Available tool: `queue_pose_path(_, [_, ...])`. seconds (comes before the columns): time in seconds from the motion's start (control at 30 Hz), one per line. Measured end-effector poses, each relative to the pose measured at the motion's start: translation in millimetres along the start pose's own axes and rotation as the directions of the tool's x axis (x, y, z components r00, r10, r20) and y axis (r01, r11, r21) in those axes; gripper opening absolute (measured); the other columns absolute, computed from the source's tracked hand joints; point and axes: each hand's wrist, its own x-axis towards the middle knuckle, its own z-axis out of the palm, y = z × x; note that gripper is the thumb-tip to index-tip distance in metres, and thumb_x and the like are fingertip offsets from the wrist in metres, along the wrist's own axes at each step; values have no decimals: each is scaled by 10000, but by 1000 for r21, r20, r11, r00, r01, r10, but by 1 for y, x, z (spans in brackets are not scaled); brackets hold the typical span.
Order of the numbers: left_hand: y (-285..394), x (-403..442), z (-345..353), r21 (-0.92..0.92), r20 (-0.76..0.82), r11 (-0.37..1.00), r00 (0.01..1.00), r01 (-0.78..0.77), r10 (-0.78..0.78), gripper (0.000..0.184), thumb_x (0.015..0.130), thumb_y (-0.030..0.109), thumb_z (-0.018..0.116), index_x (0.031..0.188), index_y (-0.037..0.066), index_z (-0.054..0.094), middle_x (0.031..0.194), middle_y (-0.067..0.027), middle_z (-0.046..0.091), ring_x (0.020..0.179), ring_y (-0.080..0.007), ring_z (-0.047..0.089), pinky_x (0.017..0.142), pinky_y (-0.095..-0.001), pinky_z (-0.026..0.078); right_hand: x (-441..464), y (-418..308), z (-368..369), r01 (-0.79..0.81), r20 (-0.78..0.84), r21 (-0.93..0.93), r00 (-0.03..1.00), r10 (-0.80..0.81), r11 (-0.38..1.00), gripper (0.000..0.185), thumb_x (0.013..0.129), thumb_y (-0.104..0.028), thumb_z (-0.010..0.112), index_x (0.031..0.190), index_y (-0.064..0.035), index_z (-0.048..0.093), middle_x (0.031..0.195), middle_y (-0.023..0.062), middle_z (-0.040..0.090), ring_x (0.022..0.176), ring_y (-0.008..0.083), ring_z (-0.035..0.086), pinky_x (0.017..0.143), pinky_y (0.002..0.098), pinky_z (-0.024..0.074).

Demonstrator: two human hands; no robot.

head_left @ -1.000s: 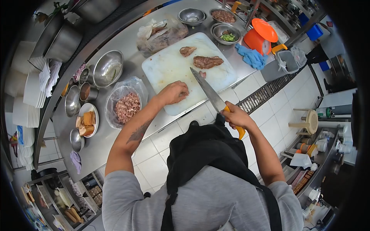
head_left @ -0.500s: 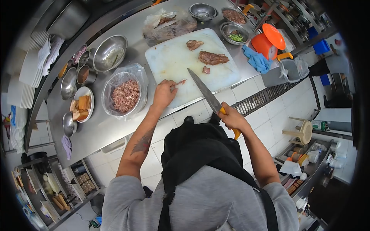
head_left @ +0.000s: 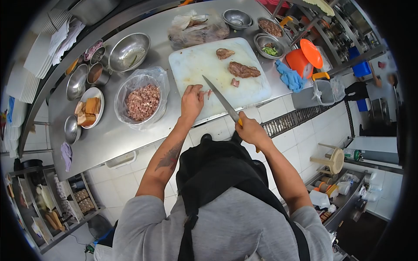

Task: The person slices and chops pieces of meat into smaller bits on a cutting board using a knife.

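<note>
My right hand point(head_left: 251, 131) is wrapped around the yellow handle of a long kitchen knife point(head_left: 221, 98). Its blade slants up and left over the white cutting board point(head_left: 191, 65), tip close to my left hand point(head_left: 192, 102). Bent and pressed together, my left fingers rest at the board's left edge, pinching a thin strip of meat point(head_left: 208, 93); the grip is partly hidden. Farther right on the board lie a large piece of meat point(head_left: 244, 70), a smaller chunk point(head_left: 224, 53) and a little cube point(head_left: 235, 82).
Left of the board stands a plastic-lined bowl of diced meat point(head_left: 142, 102). Beyond it are a steel bowl point(head_left: 129, 52) and a plate of pork slabs point(head_left: 90, 108). A plastic bag point(head_left: 198, 32) lies behind the board; a blue cloth point(head_left: 289, 76) and orange container point(head_left: 298, 60) are right.
The knife tip has moved left, nearer my left hand, as my right hand shifted left and slightly up. My left hand has turned more upright at the strip. The whole view has shifted a little.
</note>
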Motion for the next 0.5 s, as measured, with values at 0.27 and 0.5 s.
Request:
queue_pose_path(0.27, [-10, 11, 3, 65, 325, 996, 945, -57, 32, 395, 812, 131, 817, 1183, 18, 739, 1130, -164, 660, 1123, -358, 638, 981, -423, 547, -7, 5, -3, 38, -47, -79, 998, -41, 996, 299, 1007, -236, 570, 1172, -6, 472, 884, 353, 703, 876, 551, 691, 813, 634, 538])
queue_pose_path(0.5, [5, 13, -10, 135, 178, 985, 981, -104, 79, 308, 810, 161, 819, 1060, -8, 754, 1109, -159, 656, 1101, -348, 618, 968, -429, 538, -12, -3, -14, 52, -95, -182, 993, -70, 982, 278, 1001, -226, 580, 1142, -12, 472, 832, 360, 689, 837, 562, 685, 774, 655, 535])
